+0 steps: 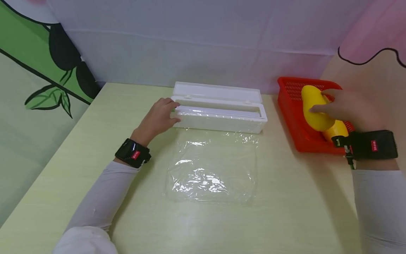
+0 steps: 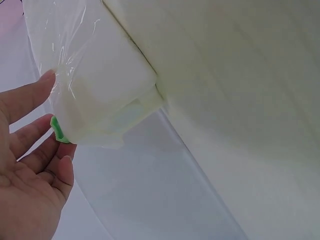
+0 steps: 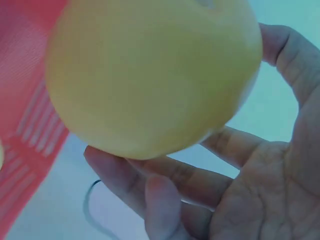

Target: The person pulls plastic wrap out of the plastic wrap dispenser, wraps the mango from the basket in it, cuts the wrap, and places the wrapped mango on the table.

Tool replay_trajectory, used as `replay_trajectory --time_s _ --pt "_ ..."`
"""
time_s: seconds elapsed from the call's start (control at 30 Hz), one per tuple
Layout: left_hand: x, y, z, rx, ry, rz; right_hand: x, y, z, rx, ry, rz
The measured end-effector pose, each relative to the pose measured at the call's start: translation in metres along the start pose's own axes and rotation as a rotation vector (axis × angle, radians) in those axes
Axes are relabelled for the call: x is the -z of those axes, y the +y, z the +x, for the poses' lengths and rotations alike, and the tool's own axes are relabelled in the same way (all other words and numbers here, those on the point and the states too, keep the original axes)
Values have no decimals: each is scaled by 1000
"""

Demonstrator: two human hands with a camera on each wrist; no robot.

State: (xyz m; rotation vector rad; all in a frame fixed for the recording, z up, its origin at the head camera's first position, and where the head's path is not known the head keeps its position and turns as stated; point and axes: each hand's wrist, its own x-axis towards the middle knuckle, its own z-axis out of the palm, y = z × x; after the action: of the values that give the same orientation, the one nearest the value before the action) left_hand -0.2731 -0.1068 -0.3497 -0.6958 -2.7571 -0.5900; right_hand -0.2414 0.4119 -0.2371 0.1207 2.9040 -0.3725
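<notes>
A pale desk (image 1: 206, 225) spreads beneath and between the hands. Beyond them rises a pale lilac cloth (image 1: 190, 17), crossed by a long crease (image 1: 190, 42). Up and left of the left hand are a printed green band (image 1: 25, 33), dark ovals (image 1: 64, 47) and a black-edged leaf (image 1: 45, 98). Above the right hand, a wavy black line (image 1: 358, 64) edges a pink patch (image 1: 377, 37).

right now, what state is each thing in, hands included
White box: open, lid tilted back
Clear film: laid out, wrinkled, on table
Film roll: in box
Red basket: upright
Upper yellow fruit: gripped by right hand
Lower yellow fruit: in basket, not held
Left hand: touching box's left end
</notes>
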Motion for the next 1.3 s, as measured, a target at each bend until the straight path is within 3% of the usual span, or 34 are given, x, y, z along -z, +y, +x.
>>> replay_trajectory --time_s 0.3,0.5,0.77,0.97,1.13,1.3 --pt "2 0 0 49 -59 -43 -27 -71 -34 223 62 39" --pt "3 2 9 82 -66 -54 -44 -104 -24 345 5 58" --pt "2 1 21 96 -86 -31 -63 -121 -8 502 -94 119" --pt "3 -1 23 88 -79 17 -88 -137 -4 636 -134 26" --pt "6 -3 22 99 -84 56 -107 -146 -6 689 -179 -18" --pt "16 6 22 73 -106 67 -117 -148 -5 803 -252 -72"
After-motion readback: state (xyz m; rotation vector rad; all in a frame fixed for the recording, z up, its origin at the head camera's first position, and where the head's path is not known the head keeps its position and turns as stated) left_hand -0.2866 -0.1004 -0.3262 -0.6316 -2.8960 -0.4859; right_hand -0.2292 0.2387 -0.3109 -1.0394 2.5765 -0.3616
